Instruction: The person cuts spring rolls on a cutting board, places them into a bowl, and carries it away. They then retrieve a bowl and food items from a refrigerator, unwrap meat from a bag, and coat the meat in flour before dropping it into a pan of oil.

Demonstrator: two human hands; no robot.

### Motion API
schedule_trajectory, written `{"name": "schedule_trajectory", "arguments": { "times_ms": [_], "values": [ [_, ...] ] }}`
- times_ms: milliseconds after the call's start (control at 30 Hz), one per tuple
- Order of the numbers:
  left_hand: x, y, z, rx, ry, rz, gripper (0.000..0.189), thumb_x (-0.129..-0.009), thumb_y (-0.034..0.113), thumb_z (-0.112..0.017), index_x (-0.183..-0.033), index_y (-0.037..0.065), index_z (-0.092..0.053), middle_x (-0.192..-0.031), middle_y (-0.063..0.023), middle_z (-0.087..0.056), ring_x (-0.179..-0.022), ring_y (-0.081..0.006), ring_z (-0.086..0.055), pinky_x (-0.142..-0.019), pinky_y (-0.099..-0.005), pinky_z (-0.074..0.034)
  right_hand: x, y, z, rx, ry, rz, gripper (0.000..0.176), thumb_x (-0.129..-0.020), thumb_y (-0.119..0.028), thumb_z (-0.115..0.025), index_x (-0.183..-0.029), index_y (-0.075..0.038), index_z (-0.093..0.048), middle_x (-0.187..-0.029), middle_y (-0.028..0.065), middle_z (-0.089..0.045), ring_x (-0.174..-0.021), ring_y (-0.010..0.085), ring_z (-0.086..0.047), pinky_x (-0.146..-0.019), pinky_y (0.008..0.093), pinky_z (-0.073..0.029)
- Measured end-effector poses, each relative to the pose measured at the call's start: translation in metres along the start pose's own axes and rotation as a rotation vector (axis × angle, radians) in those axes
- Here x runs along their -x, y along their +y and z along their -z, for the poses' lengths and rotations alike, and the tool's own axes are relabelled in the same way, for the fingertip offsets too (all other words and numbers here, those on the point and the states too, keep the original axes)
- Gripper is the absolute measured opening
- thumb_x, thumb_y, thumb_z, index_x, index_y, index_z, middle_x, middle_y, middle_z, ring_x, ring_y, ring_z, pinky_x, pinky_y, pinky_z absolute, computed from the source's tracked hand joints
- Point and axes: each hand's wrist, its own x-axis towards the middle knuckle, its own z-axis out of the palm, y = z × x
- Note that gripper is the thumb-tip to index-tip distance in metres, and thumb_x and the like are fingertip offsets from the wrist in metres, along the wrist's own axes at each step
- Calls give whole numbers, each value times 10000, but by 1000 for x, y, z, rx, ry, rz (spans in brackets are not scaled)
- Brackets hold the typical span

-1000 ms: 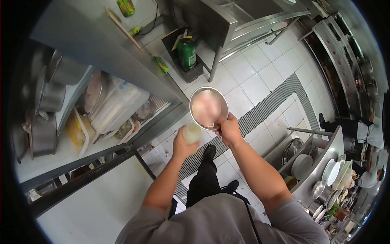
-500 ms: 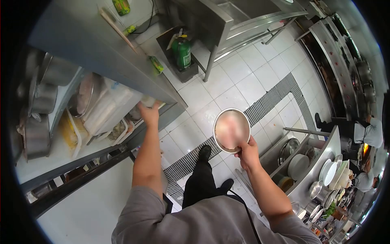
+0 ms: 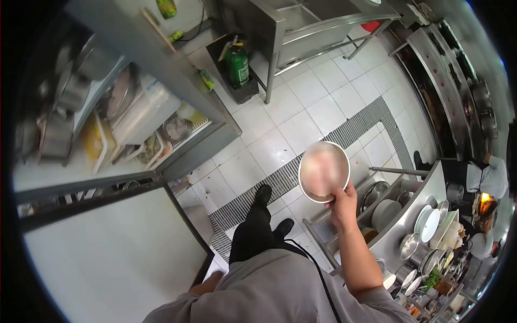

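1. The tiled floor point(image 3: 318, 102) is the widest open room. It runs clear from the person's feet up to the legs of the steel surface point(image 3: 301, 21), and a grated drain point(image 3: 355, 126) crosses it on a slant.
2. A white door panel point(image 3: 107, 253) fills the lower left, and its edge stands just beside the person's left side.
3. The open cabinet point(image 3: 215, 121) closes off the left, with packed shelves of tubs and pots.
4. A dish rack point(image 3: 431, 185) bounds the right, so the person stands in a narrow lane between rack and door.
5. One metal bowl point(image 3: 323, 171) hangs in the air over the drain, near the rack's corner. It is tilted so that its inside, blurred and pinkish, faces the camera.
6. The right hand point(image 3: 343, 205) pinches the bowl's lower rim between thumb and fingers.
7. The left hand is out of view, so its state cannot be told.
8. Half a second ago the left hand reached up to the cabinet shelf; now it is gone from there. The bowl has shifted rightward, closer to the rack.
9. Counted: one bowl, one green extinguisher point(image 3: 236, 62), two dark shoes point(image 3: 263, 192) and one pale tub point(image 3: 187, 112) at the shelf's front edge.
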Motion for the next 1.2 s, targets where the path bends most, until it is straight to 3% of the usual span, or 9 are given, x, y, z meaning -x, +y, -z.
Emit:
{"name": "schedule_trajectory", "arguments": {
  "times_ms": [167,267,433,500,533,600,700,867,1200],
  "values": [
    [93,-49,2,473,686,258,432,-865,196,-737,-1205,-61,-663,-1188,-228,-690,-1100,-353,-656,-964,-453,-512,38,-27,54,-11,7,54,381,-885,7,-546,-1265,-10,-557,-912,86,-683,-584,130,-611,-428,266,-470],
    [99,-54,-16,578,731,260,591,-778,185,-833,-1257,-93,-627,-1245,-293,-667,-1186,-371,-640,-1002,-445,-506,59,-41,93,5,-32,90,379,-881,1,-532,-1258,-9,-569,-918,77,-683,-585,124,-613,-427,257,-483],
    [122,39,30,533,548,-216,712,-840,423,-794,-1325,-60,-598,-1221,-314,-670,-1130,-393,-676,-996,-445,-508,81,-63,159,-14,-80,133,373,-886,-17,-542,-1256,15,-582,-921,87,-697,-587,119,-637,-411,246,-511],
    [94,105,52,1015,53,-110,713,-913,470,-717,-1373,-52,-561,-1243,-201,-683,-1145,-273,-624,-993,-387,-479,91,-73,175,-11,-96,140,354,-895,-40,-534,-1236,38,-592,-933,95,-701,-608,130,-647,-420,254,-517],
    [107,155,99,1123,-268,-239,646,-968,444,-670,-1365,-56,-568,-1310,-164,-651,-1198,-260,-593,-1032,-386,-454,97,-78,179,-21,-86,153,354,-895,-40,-534,-1236,38,-592,-933,95,-701,-608,130,-647,-420,254,-517],
    [167,268,183,833,-2,-633,673,-1018,383,-618,-1490,-72,-468,-1534,-208,-518,-1428,-296,-484,-1181,-379,-366,109,-89,182,-30,-81,121,362,-895,-37,-535,-1242,46,-595,-949,107,-708,-620,138,-652,-425,260,-521],
    [215,409,259,1064,-418,-1063,594,-1025,190,-580,-1546,-41,-413,-1611,-205,-425,-1488,-304,-420,-1230,-408,-319,115,-94,183,-60,-74,133,323,-905,-44,-525,-1207,41,-600,-871,83,-696,-561,128,-628,-444,270,-532],
    [279,556,309,1244,-1220,-1008,443,-1057,201,-474,-1415,-52,-538,-1361,-203,-637,-1286,-303,-609,-1133,-480,-456,101,-95,173,-19,81,265,434,-878,-29,-543,-1307,16,-591,-1022,126,-718,-699,151,-708,-476,268,-573],
    [290,688,387,568,-686,-1142,224,-1010,55,-617,-1184,-70,-680,-1160,-186,-736,-1034,-267,-739,-911,-359,-613,41,-64,190,-207,615,352,430,-884,18,-491,-1310,27,-551,-1081,156,-713,-749,189,-735,-506,303,-616]
  ]
}}
